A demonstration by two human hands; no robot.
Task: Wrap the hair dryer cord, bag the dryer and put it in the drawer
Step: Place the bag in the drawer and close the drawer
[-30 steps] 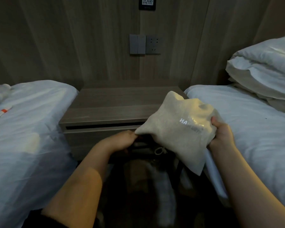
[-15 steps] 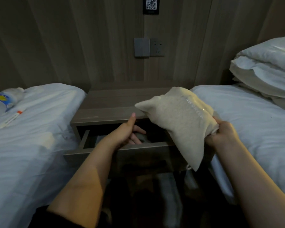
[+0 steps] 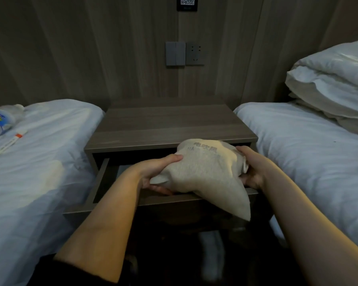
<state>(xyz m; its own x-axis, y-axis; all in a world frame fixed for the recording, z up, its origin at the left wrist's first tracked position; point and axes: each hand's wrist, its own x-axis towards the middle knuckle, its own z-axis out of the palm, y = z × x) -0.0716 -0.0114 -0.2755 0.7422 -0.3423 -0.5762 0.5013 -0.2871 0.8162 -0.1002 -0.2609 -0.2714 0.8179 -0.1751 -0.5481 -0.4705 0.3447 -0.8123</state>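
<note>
**Easing the bagged dryer down into the open drawer**

I have the beige cloth bag between both hands at the centre of the frame, over the pulled-out drawer of the bedside table. My left hand is curled around the bag's left end, thumb on top and fingers underneath. My right hand is closed around the gathered neck on the right side, where a bit of drawstring pokes out. The dryer itself is hidden inside the cloth, so I judge its position only by the bulge

One loose corner of the bag hangs over the drawer's front edge toward the lower right. To do this well, I should lift that corner inward first, so it does not get trapped when the drawer closes. Then I would lower the heavier bulge flat onto the drawer floor, neck turned toward the back or side, and let go only once it rests. The space under the tabletop looks shallow, so I should keep the bag low and press it flatter if it rides high

A water bottle and a pen-like stick lie on the bed at middle left, well apart from all this
</note>
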